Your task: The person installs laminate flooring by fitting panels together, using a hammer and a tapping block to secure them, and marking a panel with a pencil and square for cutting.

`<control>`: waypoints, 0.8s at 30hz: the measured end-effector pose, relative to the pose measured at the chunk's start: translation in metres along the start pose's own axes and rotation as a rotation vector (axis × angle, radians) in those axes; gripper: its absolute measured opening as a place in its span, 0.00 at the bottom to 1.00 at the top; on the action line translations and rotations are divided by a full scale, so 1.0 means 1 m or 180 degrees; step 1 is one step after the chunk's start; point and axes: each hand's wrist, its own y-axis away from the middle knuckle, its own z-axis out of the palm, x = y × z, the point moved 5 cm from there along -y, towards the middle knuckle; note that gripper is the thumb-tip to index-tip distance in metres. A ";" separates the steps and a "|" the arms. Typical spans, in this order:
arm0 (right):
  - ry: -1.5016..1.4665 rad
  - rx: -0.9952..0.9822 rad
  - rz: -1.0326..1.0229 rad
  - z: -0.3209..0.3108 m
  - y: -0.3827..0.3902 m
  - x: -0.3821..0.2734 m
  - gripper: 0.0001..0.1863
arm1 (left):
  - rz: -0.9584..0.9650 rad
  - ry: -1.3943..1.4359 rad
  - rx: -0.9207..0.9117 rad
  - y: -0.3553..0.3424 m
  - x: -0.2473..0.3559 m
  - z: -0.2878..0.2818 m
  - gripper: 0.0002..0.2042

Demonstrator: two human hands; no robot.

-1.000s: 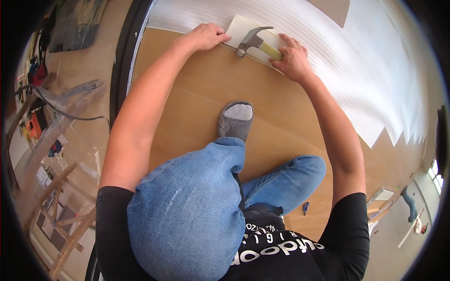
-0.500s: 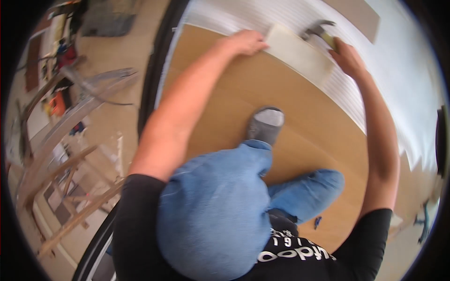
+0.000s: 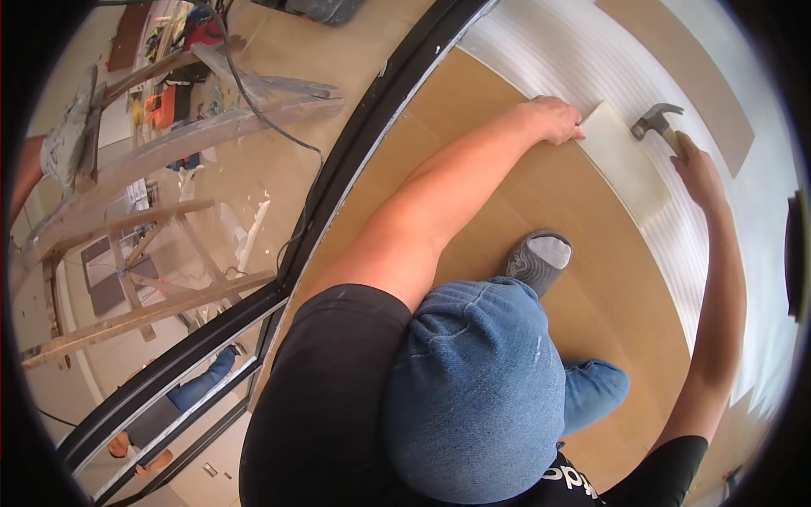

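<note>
My left hand (image 3: 556, 121) reaches forward with its fingers bent and drawn together. Its fingertips touch the near left corner of a pale rectangular board offcut (image 3: 623, 165), though the grip is partly hidden. That offcut lies along the edge of the wood-look floorboards (image 3: 460, 127), partly over white ribbed underlay (image 3: 583, 59). Off to the right, my right hand (image 3: 699, 173) is closed around the handle of a claw hammer (image 3: 659, 120). The hammer's dark metal head is just beyond the offcut's right side.
A black frame (image 3: 372, 139) borders the floorboards on the left. Past it stand wooden trestles (image 3: 169, 224) and a hanging cable (image 3: 262, 114). A gloved hand (image 3: 72, 139) of another person shows at far left; a person in jeans (image 3: 203, 380) is lower left. A grey-brown strip (image 3: 688, 72) lies on the underlay.
The view has swung left, so my hands, the offcut and the floor appear farther right. My right hand still grips the hammer, and my left stays at the offcut's corner.
</note>
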 end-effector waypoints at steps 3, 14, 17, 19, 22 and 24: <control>-0.0030 0.0092 0.0354 -0.009 0.001 -0.001 0.29 | 0.0090 0.0043 0.0093 -0.001 0.003 -0.001 0.22; 0.0219 0.0212 0.0156 -0.001 0.022 -0.001 0.22 | 0.0476 -0.0100 0.0305 -0.040 -0.003 0.019 0.23; 0.0227 -0.0181 0.0597 -0.027 0.030 -0.036 0.14 | 0.0228 -0.0324 0.0200 -0.038 -0.005 0.013 0.27; 0.0243 -0.0021 0.0390 -0.020 0.032 -0.022 0.13 | 0.0409 -0.0008 0.0076 -0.043 -0.005 0.013 0.27; 0.0243 -0.0110 0.0300 -0.020 0.033 -0.018 0.13 | 0.0287 0.0001 -0.0057 -0.048 -0.018 0.014 0.25; 0.0251 -0.0099 0.0271 -0.019 0.034 -0.015 0.13 | 0.0333 0.0248 -0.0006 -0.043 -0.022 0.015 0.25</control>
